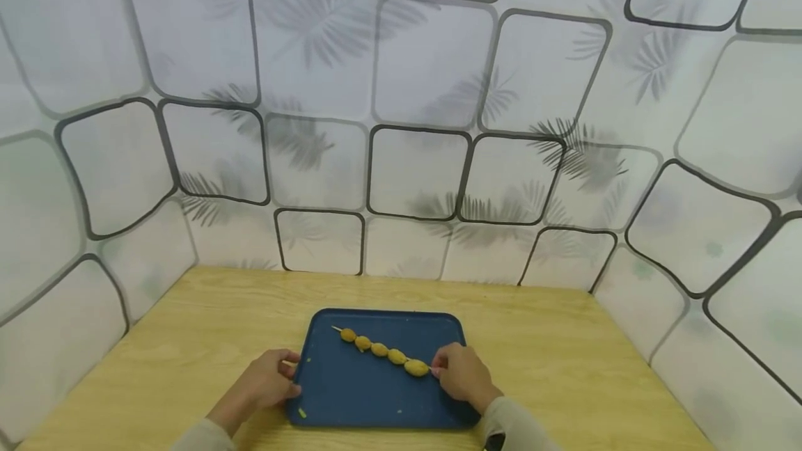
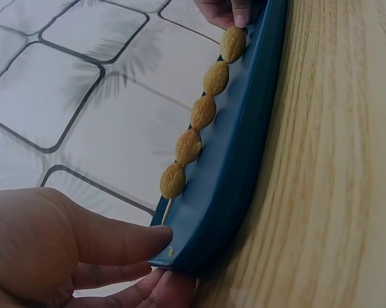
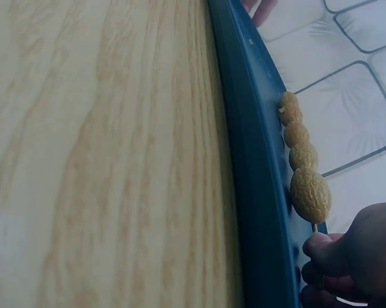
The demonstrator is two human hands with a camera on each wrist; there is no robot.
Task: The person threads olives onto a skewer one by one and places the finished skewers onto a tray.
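Note:
A skewer of several yellow-brown, wrinkled oval pieces [image 1: 379, 349] lies slantwise over a blue tray [image 1: 357, 399]. My right hand [image 1: 464, 373] pinches the skewer's near right end between thumb and fingers, just past the largest piece [image 3: 310, 194]. The bare pointed tip [image 1: 336, 328] sticks out at the far left. At the tray's left side, my left hand [image 1: 269, 378] grips the rim, its thumb [image 2: 138, 244] on top and fingers curled beneath the edge. The left wrist view shows the row of pieces running from that corner toward the right hand.
The tray stands on a light wood-grain table [image 1: 532, 339]. Small yellow-green crumbs [image 1: 302, 412] lie on the tray near its front left corner. White panels [image 1: 319, 242] with dark rounded squares and leaf prints enclose the table at the back and sides.

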